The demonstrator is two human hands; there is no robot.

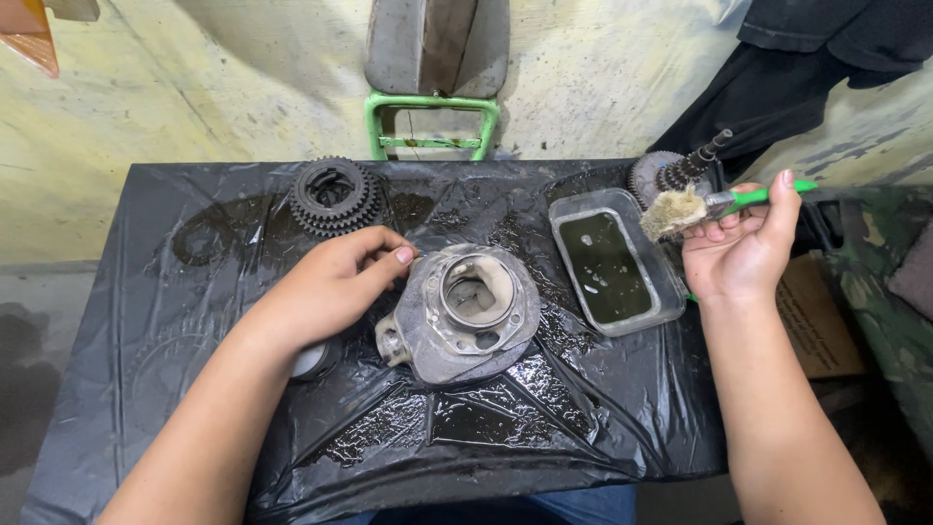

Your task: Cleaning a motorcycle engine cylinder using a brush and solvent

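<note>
A grey metal engine cylinder part point(466, 316) with a round bore lies in the middle of a table covered in wet black plastic sheet point(175, 292). My left hand point(335, 282) rests on its left rim, fingers curled against the edge. My right hand point(743, 243) is raised to the right of the table and grips a green-handled brush point(714, 202) with frayed tan bristles pointing left, above a clear rectangular tray point(671, 292) of dark liquid.
A stack of dark gears point(333, 194) sits at the back left. A gear on a shaft point(671, 170) lies at the back right. A green metal frame point(432, 122) stands against the wall behind. A cardboard box point(816, 321) is at the right.
</note>
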